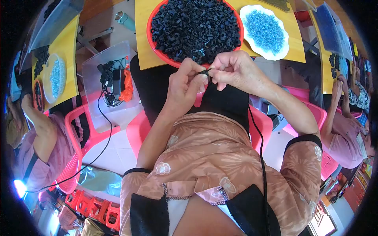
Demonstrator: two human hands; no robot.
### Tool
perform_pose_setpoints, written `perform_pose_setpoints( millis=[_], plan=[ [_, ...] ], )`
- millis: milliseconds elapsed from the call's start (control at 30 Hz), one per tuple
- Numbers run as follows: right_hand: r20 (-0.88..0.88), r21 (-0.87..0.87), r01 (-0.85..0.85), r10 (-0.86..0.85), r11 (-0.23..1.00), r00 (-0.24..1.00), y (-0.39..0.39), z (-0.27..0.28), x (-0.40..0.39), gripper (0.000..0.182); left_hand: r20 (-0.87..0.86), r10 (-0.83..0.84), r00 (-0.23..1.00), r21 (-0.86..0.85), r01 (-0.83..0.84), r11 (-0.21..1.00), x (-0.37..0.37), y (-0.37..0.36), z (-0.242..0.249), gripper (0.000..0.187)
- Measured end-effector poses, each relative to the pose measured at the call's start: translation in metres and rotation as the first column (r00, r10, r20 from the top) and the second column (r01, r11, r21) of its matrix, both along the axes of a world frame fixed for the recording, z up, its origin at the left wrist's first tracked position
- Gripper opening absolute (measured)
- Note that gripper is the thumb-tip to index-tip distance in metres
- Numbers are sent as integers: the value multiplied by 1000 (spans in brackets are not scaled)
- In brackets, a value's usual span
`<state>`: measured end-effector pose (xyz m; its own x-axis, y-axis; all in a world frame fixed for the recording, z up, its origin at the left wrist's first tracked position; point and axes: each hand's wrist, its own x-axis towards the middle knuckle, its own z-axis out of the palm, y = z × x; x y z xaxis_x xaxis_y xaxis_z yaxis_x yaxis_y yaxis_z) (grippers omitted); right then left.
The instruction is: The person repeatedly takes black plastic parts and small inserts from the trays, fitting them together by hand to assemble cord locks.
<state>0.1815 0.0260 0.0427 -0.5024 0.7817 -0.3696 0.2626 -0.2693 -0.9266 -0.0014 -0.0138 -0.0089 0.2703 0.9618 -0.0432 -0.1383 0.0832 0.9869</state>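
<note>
Left hand [180, 84] and right hand [238, 72] pinch small black part [204, 72], red bowl's [162, 56] 6 o'clock. Fingertip work under way; next move likely calls for steady pressure.

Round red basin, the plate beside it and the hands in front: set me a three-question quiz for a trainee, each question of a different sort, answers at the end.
1. Multiple choice. What fills the round red basin?
A. Loops of black cable
B. Small black parts
C. Crumpled orange bags

2. True or false. The white wavy-edged plate, heaped with tiny translucent blue pieces, sits on the yellow tabletop to the right of the basin.

3. Fill the gap. The left hand and the right hand hold one small dark piece between their ____.

Key: 1. B; 2. True; 3. fingertips
</note>
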Motion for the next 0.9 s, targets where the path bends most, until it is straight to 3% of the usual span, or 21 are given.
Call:
perform_pose_setpoints(
  millis=[167, 267, 367, 500, 600, 700, 900],
  plan=[
    [-12, 6, -2, 2, 1000, 1000, 0, -2, -1, 10, -55, -1, 998, 38, 3, 999, -1, 2, 3, 3],
    [-74, -147, -11, 0, 989, 997, 5, -2, 7, 12, -168, -8, 986, 74, 21, 997, 0, 2, 7, 4],
    [-79, -282, -103, 84, 954, 993, 17, 10, 19, 14, -76, -111, 991, 22, 113, 993, 0, -1, 14, 5],
    [-89, -352, -122, 96, 928, 991, 19, 12, 26, 17, -11, -109, 994, 91, 110, 990, 3, -2, 15, 6],
    [-54, -344, -122, 110, 931, 992, 13, 11, 21, 17, -126, -149, 981, 178, 170, 969, 3, -6, 14, 7],
    [-77, -364, -92, 68, 927, 995, 11, 9, 18, 17, 26, -114, 993, 86, 112, 990, 5, -9, 6, 7],
    [0, -242, -95, 98, 966, 995, 19, 40, 19, 13, 152, -45, 987, 56, 37, 998, 14, -6, 16, 11]
  ],
)
